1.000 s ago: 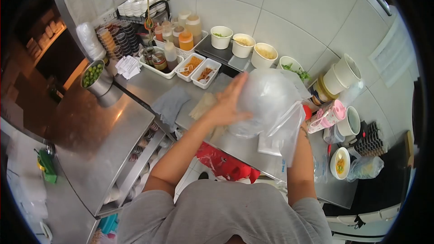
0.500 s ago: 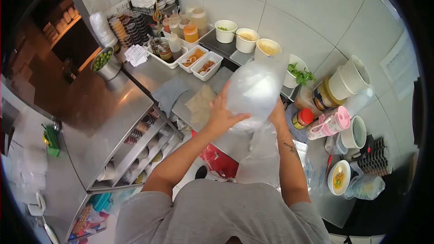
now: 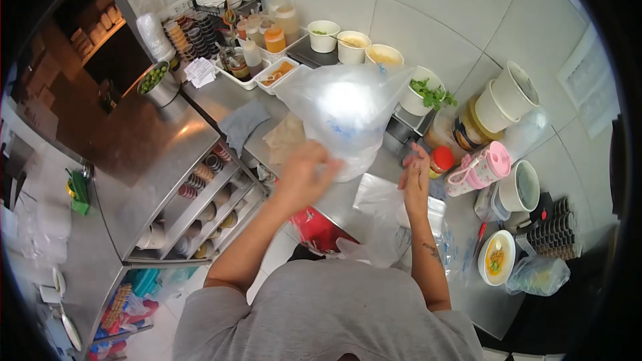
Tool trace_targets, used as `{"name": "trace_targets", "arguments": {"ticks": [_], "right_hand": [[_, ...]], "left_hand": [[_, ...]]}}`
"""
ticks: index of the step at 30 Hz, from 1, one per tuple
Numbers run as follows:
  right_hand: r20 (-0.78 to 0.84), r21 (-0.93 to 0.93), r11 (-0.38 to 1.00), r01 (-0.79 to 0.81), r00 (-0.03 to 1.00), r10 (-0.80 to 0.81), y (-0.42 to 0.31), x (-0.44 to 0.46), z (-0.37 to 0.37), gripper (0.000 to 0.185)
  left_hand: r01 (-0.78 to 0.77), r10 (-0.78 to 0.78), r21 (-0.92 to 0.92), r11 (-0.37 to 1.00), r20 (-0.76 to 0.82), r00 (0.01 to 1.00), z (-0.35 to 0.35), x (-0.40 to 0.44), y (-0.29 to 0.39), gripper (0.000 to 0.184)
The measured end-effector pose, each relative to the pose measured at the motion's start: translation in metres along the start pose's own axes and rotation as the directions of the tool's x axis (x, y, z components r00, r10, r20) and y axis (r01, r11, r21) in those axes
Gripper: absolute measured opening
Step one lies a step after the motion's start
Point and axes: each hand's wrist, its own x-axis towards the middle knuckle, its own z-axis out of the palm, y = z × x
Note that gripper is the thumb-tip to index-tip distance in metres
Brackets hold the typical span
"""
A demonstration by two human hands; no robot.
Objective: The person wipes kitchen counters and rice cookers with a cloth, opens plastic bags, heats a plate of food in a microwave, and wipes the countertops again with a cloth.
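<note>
A translucent plastic bag (image 3: 351, 117) stands on the steel counter, its top spread wide and its contents hidden. My left hand (image 3: 304, 177) is just in front of the bag's lower left side, blurred, with thumb and fingers apart and nothing in them. On the other side, my right hand (image 3: 416, 177) is raised away from the bag with its fingers loosely stretched and holding nothing. It is close to a red-lidded jar (image 3: 441, 159). Below and between my hands lie flat clear plastic bags (image 3: 378, 194).
White tubs (image 3: 351, 50) of food line the wall, one with green herbs (image 3: 431, 92). Sauce bottles (image 3: 274, 39) stand at the back left. At right are a pink tumbler (image 3: 478, 167) and a bowl of food (image 3: 497, 261). A grey cloth (image 3: 244, 124) lies left of the bag.
Both hands have let go of the plastic bag, which now rests on the counter with its top spread. My left hand has drawn back toward me; my right hand has moved away from the bag.
</note>
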Motion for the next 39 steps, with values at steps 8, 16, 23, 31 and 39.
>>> {"name": "trace_targets", "arguments": {"ticks": [8,16,23,31,39], "right_hand": [[-0.027,0.267,0.928,0.259,0.965,-0.261,-0.07,-0.007,0.049,0.048],[0.285,0.377,0.902,-0.212,0.953,0.105,-0.073,-0.018,0.068,0.054],[0.332,0.286,0.883,-0.372,0.903,0.273,-0.047,-0.017,0.067,0.038],[0.457,0.7,0.649,-0.296,0.885,-0.09,-0.045,-0.025,0.06,0.025],[0.181,0.799,0.58,-0.159,0.983,0.02,-0.077,-0.01,0.082,0.057]], "left_hand": [[-0.122,0.173,-0.29,0.949,0.16,0.972,0.038,0.026,0.025,0.027],[-0.078,0.084,-0.527,0.847,-0.012,0.996,0.024,0.015,-0.007,0.021],[0.086,-0.085,-0.775,0.627,0.042,0.996,0.005,0.005,-0.006,0.007],[-0.034,-0.191,-0.995,-0.095,-0.015,0.982,-0.036,0.016,-0.05,0.016],[0.316,0.065,-0.911,0.266,0.344,0.937,-0.012,-0.017,-0.022,0.032]]}}
